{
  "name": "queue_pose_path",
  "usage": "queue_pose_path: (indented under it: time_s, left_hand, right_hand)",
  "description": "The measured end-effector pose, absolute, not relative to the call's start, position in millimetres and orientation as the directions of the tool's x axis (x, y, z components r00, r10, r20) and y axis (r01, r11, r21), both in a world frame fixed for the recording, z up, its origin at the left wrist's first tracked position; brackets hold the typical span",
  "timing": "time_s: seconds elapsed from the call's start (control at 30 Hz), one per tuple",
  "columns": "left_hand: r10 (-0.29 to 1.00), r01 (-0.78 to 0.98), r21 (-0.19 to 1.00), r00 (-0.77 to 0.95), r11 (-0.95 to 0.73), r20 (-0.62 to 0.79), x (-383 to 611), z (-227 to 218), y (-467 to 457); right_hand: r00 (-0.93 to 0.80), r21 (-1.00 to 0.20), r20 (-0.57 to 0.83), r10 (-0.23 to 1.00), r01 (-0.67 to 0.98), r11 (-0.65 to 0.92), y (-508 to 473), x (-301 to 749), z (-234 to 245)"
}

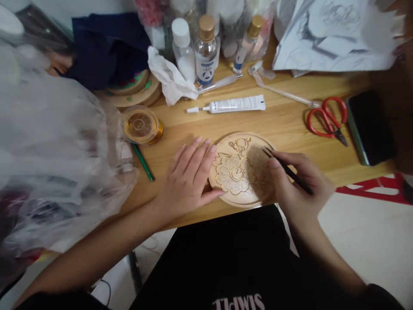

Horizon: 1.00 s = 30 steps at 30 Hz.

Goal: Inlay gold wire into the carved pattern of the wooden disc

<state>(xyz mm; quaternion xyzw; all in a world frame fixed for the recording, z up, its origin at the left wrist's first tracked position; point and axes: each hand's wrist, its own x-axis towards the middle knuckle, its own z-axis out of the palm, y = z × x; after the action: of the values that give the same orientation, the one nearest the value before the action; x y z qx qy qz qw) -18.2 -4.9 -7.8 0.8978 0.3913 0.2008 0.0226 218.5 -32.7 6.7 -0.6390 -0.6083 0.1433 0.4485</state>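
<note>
A round wooden plate (pixel 258 200) lies near the front edge of the table, with a flower pattern partly outlined in gold wire (pixel 237 173). My left hand (pixel 190 176) rests flat with fingers stretched out, its thumb and fingertips at the plate's left rim. Over the plate's right side, my right hand (pixel 298 185) holds black tweezers (pixel 290 172), their tips pointing up and left above the plate. A shadow covers the right part of the pattern. Whether the tweezer tips hold anything is too small to tell.
Behind the plate lies a white glue tube (pixel 237 104). Red-handled scissors (pixel 329 120) and a phone (pixel 371 127) are at right. A spool of gold wire (pixel 142 125), a green pencil (pixel 143 162) and plastic bags (pixel 64 142) are at left. Bottles (pixel 205 51) stand at the back.
</note>
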Motion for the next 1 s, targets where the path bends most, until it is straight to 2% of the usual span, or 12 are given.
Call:
queue_pose_path:
  time_s: [0.17, 0.33, 0.57, 0.7, 0.77, 0.87, 1.0]
  left_hand:
    - [0.762, 0.746, 0.188, 0.578, -0.639, 0.292, 0, -7, -12]
    - [0.825, 0.816, 0.173, 0.505, -0.552, 0.253, 35, 0, -15]
    - [0.757, 0.802, 0.022, 0.555, -0.597, 0.344, 5, 12, -2]
    - [0.641, 0.685, -0.008, 0.685, -0.728, 0.347, -10, 10, -1]
    - [0.59, 0.628, -0.008, 0.735, -0.778, 0.335, -10, 8, -2]
    - [0.586, 0.61, 0.034, 0.741, -0.791, 0.328, -7, 4, -1]
    - [0.614, 0.633, 0.056, 0.72, -0.772, 0.324, -8, -1, 2]
  right_hand:
    - [0.218, -0.777, 0.319, 0.922, 0.617, 0.123, -42, 218, 3]
    - [0.204, -0.772, 0.399, 0.894, 0.601, 0.207, -29, 224, -4]
    - [0.128, -0.764, 0.462, 0.878, 0.56, 0.32, -10, 237, -18]
    - [0.108, -0.784, 0.447, 0.888, 0.525, 0.331, -7, 239, -22]
    - [0.1, -0.784, 0.448, 0.888, 0.522, 0.337, -7, 239, -21]
    - [0.076, -0.77, 0.445, 0.892, 0.541, 0.338, -8, 239, -13]
    - [-0.093, -0.736, 0.392, 0.915, 0.566, 0.372, -8, 238, 7]
